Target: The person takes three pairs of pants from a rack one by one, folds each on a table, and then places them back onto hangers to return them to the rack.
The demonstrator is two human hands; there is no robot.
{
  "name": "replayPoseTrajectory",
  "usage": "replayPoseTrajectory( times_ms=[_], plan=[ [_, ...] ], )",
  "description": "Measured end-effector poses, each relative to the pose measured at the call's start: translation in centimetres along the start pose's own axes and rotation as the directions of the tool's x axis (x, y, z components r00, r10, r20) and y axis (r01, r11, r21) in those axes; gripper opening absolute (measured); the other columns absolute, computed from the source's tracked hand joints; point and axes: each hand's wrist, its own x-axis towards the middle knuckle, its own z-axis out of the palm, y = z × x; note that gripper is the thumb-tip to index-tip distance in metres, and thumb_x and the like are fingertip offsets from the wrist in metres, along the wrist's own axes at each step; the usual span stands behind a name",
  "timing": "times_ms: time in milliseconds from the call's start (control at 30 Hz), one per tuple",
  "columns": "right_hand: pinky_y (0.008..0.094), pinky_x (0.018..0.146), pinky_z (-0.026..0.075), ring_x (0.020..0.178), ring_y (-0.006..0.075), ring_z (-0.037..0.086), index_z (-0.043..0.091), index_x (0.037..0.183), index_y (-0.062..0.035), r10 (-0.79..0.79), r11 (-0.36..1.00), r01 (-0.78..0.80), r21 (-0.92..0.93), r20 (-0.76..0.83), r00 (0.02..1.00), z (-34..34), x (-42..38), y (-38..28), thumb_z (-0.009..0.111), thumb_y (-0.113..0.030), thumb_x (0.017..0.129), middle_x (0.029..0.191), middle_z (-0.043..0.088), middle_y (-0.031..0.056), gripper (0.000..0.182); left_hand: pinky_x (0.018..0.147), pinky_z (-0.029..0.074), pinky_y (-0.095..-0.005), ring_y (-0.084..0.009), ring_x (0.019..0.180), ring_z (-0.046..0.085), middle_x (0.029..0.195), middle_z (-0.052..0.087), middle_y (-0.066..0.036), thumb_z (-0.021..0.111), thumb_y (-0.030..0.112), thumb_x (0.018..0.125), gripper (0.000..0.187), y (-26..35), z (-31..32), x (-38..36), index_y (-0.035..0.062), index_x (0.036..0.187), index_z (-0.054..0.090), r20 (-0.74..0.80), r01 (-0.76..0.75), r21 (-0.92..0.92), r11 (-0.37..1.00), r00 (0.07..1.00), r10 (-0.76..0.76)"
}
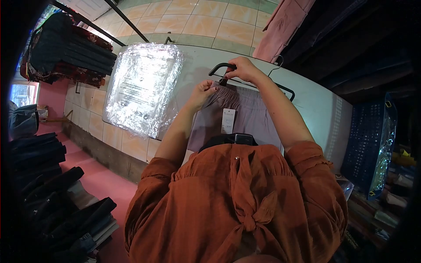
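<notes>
An orange blouse point(237, 201) fills the foreground. Beyond it, on the white bench point(315, 105), the left hand point(202, 93) pinches the waistband of mauve shorts point(245, 118), while the right hand point(242, 69) grips a black hanger point(228, 66). The shorts seem mid-clipping; the waistband likely needs seating in the clip.

mauve shorts point(247, 118), black hanger point(221, 66), white tag point(228, 121)

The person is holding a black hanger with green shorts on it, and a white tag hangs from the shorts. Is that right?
Not quite. The shorts are pale lilac-grey, not green, as the head view shows. The rest holds: both hands, left and right, hold the black hanger, and a white tag hangs down.
</notes>
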Motion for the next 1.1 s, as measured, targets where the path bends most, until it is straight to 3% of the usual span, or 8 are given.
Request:
replayPoseTrajectory(
  times_ms=[467, 567, 633, 733, 800, 933, 967, 1100],
  plan=[
    [0.0313, 0.061, 0.044, 0.064, 0.0216, 0.057, 0.064, 0.077, -0.0039, -0.07, 0.997, 0.072, -0.018, 0.084, 0.994, 1.4, 0.1, 0.0, 0.078, -0.02, 0.06, 0.068, 0.061, 0.009, 0.027, 0.07, 0.046, -0.0204, -0.0082, 0.075, 0.057, 0.084, 0.061, -0.002, 0.062, 0.001, 0.08, 0.016, -1.0, -0.5, -0.1, -0.0001, 0.096, 0.06, -0.159, 0.023, -0.098, 0.995, 0.986, -0.038],
    [0.033, 0.07, 0.045, 0.077, 0.0259, 0.058, 0.063, 0.089, -0.0057, -0.029, 0.987, 0.025, -0.158, -0.023, 0.999, 3.2, -0.2, 0.2, 0.076, -0.02, 0.061, 0.081, 0.062, 0.0096, 0.034, 0.07, 0.046, -0.0207, -0.0078, 0.074, 0.057, 0.084, 0.062, -0.002, 0.061, -0.001, 0.08, 0.014, -0.6, -0.2, 0.2, -0.0008, 0.094, 0.061, -0.227, 0.041, 0.051, 0.998, 0.974, -0.029],
    [0.0355, 0.084, 0.042, 0.095, 0.03, 0.053, 0.06, 0.103, -0.0079, -0.3, 0.908, 0.106, -0.406, -0.449, 0.842, 4.5, -1.6, -0.1, 0.074, -0.017, 0.064, 0.097, 0.06, 0.0108, 0.043, 0.07, 0.046, -0.0216, -0.009, 0.073, 0.058, 0.083, 0.063, -0.003, 0.061, 0.0, 0.079, 0.014, -1.2, -0.6, 0.6, -0.0003, 0.094, 0.062, -0.25, 0.035, 0.125, 0.992, 0.968, -0.003],
    [0.0386, 0.09, 0.039, 0.107, 0.0304, 0.047, 0.057, 0.11, -0.0093, -0.289, 0.954, 0.188, -0.234, -0.55, 0.784, 3.1, -3.6, 2.3, 0.073, -0.016, 0.066, 0.111, 0.055, 0.0103, 0.048, 0.07, 0.047, -0.025, -0.0133, 0.073, 0.06, 0.086, 0.064, -0.005, 0.064, 0.002, 0.076, 0.019, -2.7, -2.3, 0.9, 0.0015, 0.095, 0.062, -0.307, 0.061, 0.397, 0.916, 0.949, 0.07],
    [0.0392, 0.091, 0.039, 0.106, 0.0301, 0.047, 0.055, 0.111, -0.0089, -0.178, 0.978, 0.046, -0.202, -0.709, 0.682, 1.5, -6.2, 5.9, 0.071, -0.013, 0.068, 0.11, 0.055, 0.0111, 0.046, 0.07, 0.047, -0.0276, -0.0165, 0.074, 0.061, 0.089, 0.064, -0.007, 0.065, 0.003, 0.074, 0.023, -2.5, -3.1, 0.4, 0.003, 0.098, 0.062, -0.323, 0.098, 0.577, 0.811, 0.939, 0.116],
    [0.0411, 0.085, 0.043, 0.104, 0.0308, 0.051, 0.06, 0.105, -0.0086, 0.346, 0.741, -0.671, 0.028, -0.872, 0.346, -0.5, -12.7, 11.5, 0.064, -0.018, 0.077, 0.11, 0.055, 0.0139, 0.03, 0.083, 0.044, -0.0362, -0.0276, 0.094, 0.056, 0.103, 0.059, -0.013, 0.067, 0.005, 0.069, 0.037, 0.4, -0.2, 0.1, 0.0072, 0.105, 0.058, -0.275, 0.07, 0.893, 0.445, 0.867, 0.415],
    [0.0411, 0.085, 0.043, 0.104, 0.0308, 0.051, 0.06, 0.105, -0.0086, 0.358, 0.729, -0.683, 0.042, -0.874, 0.328, -0.5, -13.7, 12.8, 0.064, -0.018, 0.077, 0.11, 0.055, 0.0139, 0.03, 0.088, 0.041, -0.0382, -0.0298, 0.101, 0.052, 0.107, 0.056, -0.013, 0.067, 0.005, 0.068, 0.04, 0.8, 0.6, 0.6, 0.008, 0.107, 0.057, -0.155, -0.03, 0.946, 0.322, 0.832, 0.533],
    [0.0402, 0.078, 0.047, 0.091, 0.0321, 0.057, 0.062, 0.1, -0.0091, 0.58, 0.724, -0.673, 0.154, -0.664, 0.472, 0.8, -15.1, 17.7, 0.061, -0.019, 0.079, 0.103, 0.058, 0.0149, 0.023, 0.095, 0.035, -0.0378, -0.0302, 0.113, 0.044, 0.115, 0.052, -0.013, 0.068, 0.012, 0.071, 0.046, 1.4, 5.5, 4.5, 0.0079, 0.114, 0.052, 0.186, -0.314, 0.912, 0.263, 0.89, 0.417]
  ],
)
